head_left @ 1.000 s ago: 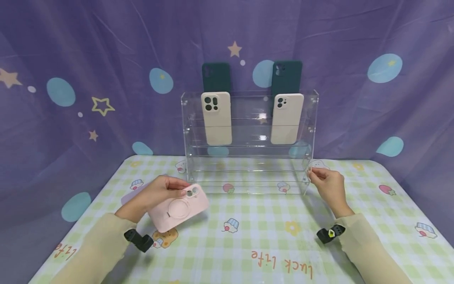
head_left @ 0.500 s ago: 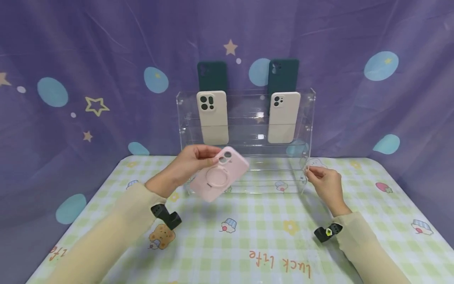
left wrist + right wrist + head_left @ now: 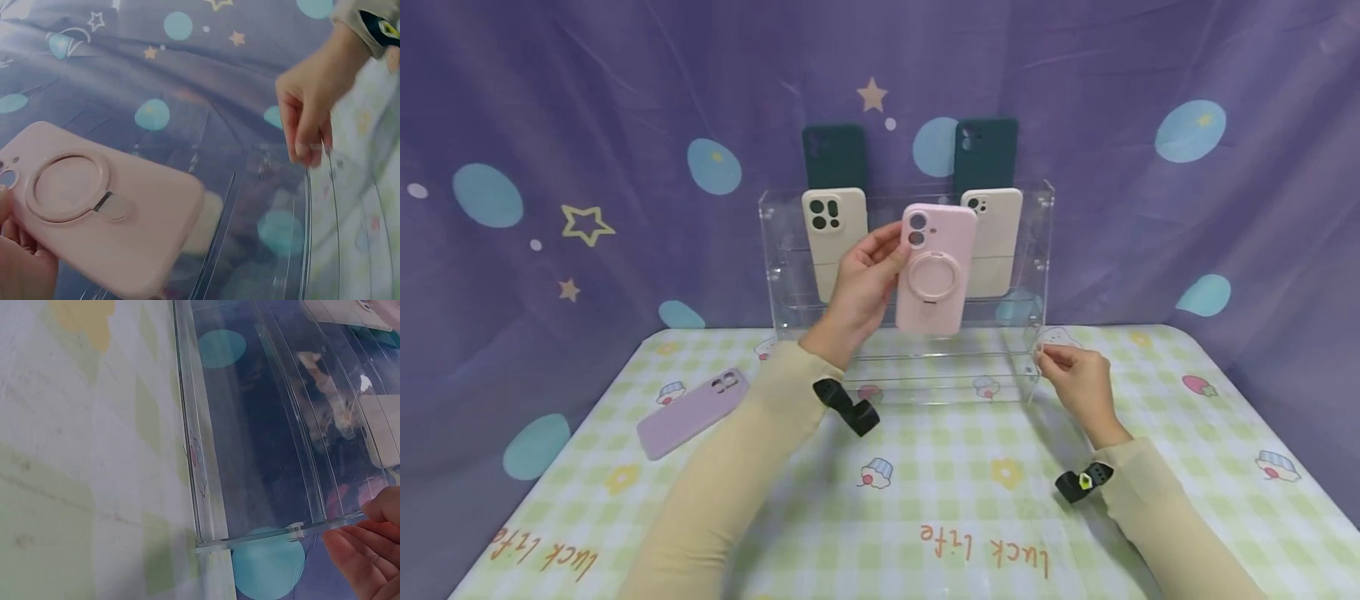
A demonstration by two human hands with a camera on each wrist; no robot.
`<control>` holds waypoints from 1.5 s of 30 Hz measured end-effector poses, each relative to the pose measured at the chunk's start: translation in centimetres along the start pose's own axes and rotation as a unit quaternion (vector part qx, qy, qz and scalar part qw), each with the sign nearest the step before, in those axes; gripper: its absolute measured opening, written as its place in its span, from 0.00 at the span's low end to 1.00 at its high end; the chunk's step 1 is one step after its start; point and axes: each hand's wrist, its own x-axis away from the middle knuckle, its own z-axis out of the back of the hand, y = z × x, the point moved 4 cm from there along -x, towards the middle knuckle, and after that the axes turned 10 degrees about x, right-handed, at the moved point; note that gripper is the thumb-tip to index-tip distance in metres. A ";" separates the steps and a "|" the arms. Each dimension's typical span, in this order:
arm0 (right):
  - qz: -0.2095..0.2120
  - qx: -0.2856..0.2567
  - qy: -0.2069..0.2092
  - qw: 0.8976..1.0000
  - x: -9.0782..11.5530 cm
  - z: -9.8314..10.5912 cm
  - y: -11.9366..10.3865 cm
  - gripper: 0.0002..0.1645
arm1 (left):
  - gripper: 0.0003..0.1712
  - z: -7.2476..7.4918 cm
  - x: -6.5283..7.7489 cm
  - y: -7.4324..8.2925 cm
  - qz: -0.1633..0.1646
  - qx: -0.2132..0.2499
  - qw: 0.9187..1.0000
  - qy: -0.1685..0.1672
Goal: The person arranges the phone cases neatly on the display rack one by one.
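My left hand (image 3: 867, 287) pinches a pink phone case (image 3: 951, 287) by its upper left edge, near the camera holes. The case stands upright in front of the clear acrylic rack (image 3: 769, 267) and overlaps the right white phone case (image 3: 997, 279). A ring sits on the back of the pink case, also plain in the left wrist view. With thumb and fingertips, my right hand (image 3: 1078, 387) grips the rack's right side panel low down; the right wrist view shows the fingers (image 3: 359, 550) at that panel's edge. A second white case (image 3: 816, 237) leans on the rack at left.
Two dark green phone cases, one left (image 3: 835, 157) and one right (image 3: 988, 158), stand on the rack's top tier. A lilac phone case (image 3: 692, 414) lies on the checked tablecloth (image 3: 955, 467) at left. A purple patterned curtain (image 3: 625, 108) hangs behind.
My left hand has lifted the pink case up and to the right, turning it from tilted to upright. The lilac case is now uncovered. My right hand keeps its grip on the rack.
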 end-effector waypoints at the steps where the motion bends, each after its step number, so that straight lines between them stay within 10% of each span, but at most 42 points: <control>1: 0.000 -0.003 -0.001 1.000 0.0 0.0 -0.1 0.12 | 0.20 -0.5 -0.3 -0.4 -0.007 0.012 1.000 0.005; 24: -0.010 0.001 -0.001 1.000 -0.3 0.0 0.2 0.11 | 0.17 -3.0 -2.3 -9.0 -0.092 0.052 0.994 0.031; 45: -0.011 -0.002 -0.003 1.000 -0.3 0.0 0.1 0.11 | 0.15 -2.5 -1.5 -11.1 -0.068 -0.019 0.994 0.084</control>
